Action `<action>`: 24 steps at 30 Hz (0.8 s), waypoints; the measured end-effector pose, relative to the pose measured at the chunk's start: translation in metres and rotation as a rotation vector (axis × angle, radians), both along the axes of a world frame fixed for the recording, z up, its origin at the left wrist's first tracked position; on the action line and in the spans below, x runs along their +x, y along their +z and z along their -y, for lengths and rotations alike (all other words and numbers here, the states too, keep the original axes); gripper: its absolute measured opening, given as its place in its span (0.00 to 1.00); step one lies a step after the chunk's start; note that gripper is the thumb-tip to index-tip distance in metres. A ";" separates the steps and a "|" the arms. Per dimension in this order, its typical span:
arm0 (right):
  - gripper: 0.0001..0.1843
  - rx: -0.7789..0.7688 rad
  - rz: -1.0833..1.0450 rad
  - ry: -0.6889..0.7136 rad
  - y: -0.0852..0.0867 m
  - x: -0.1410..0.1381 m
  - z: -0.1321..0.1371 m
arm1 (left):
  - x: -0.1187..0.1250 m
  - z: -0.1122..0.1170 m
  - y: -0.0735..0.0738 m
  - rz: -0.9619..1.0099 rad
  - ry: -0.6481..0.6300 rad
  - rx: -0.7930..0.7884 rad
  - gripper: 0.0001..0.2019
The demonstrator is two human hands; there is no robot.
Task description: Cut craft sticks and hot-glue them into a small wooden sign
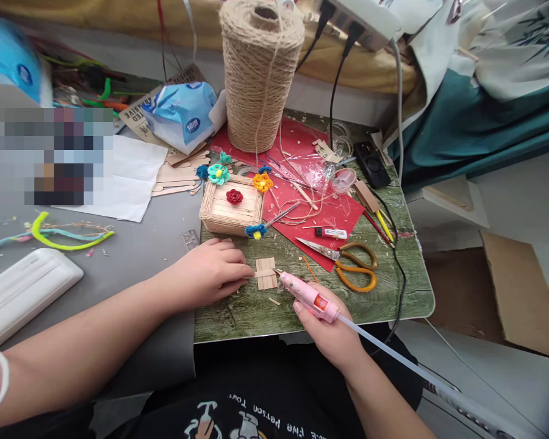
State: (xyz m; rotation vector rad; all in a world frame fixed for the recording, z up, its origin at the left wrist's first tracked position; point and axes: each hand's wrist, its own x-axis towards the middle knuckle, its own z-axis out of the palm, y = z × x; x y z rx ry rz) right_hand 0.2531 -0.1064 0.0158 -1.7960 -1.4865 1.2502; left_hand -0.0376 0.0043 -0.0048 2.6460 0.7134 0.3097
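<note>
On the green wood-patterned table, a small square panel of wooden sticks (266, 281) lies flat with a thin wooden strip (265, 274) across its middle. My left hand (217, 268) is closed at the strip's left end, fingertips pressed together on it. In my right hand (332, 329) is a pink hot glue gun (304, 294), gripped from below, a long clear glue stick (384, 347) running out of its back. Its metal tip meets the strip's right end or hovers just over it; I cannot tell which. Beyond them stands a craft-stick box (231, 207) with a red rose and colorful fuzzy flowers.
Orange-handled scissors (357, 265) lie right of the panel, by red paper (315, 247). A big twine spool (260, 79) stands behind the box. A black cable (400, 274) runs down the table's right side. Loose craft sticks (174, 177) and a white power bank (32, 292) are left.
</note>
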 end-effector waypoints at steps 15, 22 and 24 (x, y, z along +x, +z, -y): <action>0.09 -0.073 0.185 0.084 0.019 0.000 -0.009 | 0.003 0.003 0.000 0.020 -0.012 0.024 0.12; 0.08 -0.084 0.246 0.162 0.020 -0.005 -0.014 | 0.003 0.001 -0.002 0.085 -0.016 -0.010 0.13; 0.08 -0.088 0.269 0.176 0.019 -0.005 -0.014 | 0.003 0.000 -0.002 0.084 -0.015 -0.005 0.13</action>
